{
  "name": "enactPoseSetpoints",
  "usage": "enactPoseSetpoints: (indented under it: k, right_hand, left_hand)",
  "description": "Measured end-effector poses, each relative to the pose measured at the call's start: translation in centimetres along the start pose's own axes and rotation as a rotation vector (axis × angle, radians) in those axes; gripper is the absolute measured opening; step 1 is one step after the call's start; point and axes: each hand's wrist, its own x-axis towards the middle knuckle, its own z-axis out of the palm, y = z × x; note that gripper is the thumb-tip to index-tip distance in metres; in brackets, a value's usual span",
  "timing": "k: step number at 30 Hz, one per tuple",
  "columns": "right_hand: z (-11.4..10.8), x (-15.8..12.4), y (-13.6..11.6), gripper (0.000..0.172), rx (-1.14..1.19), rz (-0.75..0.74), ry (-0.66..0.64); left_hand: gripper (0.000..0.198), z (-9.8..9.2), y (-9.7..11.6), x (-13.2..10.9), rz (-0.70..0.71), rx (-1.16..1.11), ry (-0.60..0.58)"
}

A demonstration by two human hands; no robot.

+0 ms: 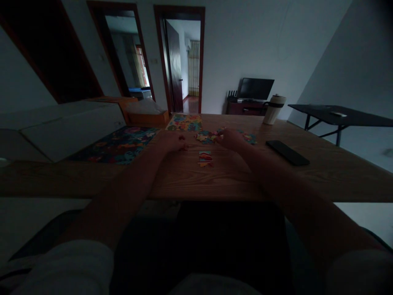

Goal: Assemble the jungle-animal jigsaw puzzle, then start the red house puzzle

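On the wooden table, my left hand [172,141] rests low with its thumb and forefinger spread apart, and I make out nothing between them. A heap of small colourful jigsaw puzzle pieces [202,137] lies beyond it to the right. Reaching into that heap, my right hand [230,139] has its fingertips pinched together on what looks like a puzzle piece; the fingers partly cover it. Between my hands and closer to me lie a few pieces joined together [205,159], with blue, red and orange on them. The light is dim, so fine detail is lost.
A colourful printed sheet [184,122] lies behind the pieces. To the left are a dark patterned mat [118,145], a white box [72,131] and a tissue box [147,118]. A black phone [287,153] and a pale tumbler [274,110] stand on the right side.
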Motion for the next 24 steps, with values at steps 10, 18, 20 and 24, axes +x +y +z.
enactPoseSetpoints:
  k: [10,18,20,24]
  right_hand:
    - [2.1,3.6,-5.4,0.059,-0.135,-0.075,-0.164]
    - [0.5,3.6,-4.4,0.033,-0.084,-0.23,-0.072]
    - [-0.2,3.1,-3.6,0.029,0.036,-0.181,-0.055]
    - [-0.7,1.3,-1.7,0.02,0.402,-0.052,-0.062]
  left_hand:
    - [0.03,-0.6,-4.4,1.5,-0.181,-0.232,0.26]
    - [0.023,-0.5,-4.7,1.4,-0.16,-0.364,0.327]
    - [0.022,-0.4,-4.3,1.5,-0.135,-0.349,0.318]
    - [0.024,0.2,-3.6,1.6,-0.08,-0.359,0.217]
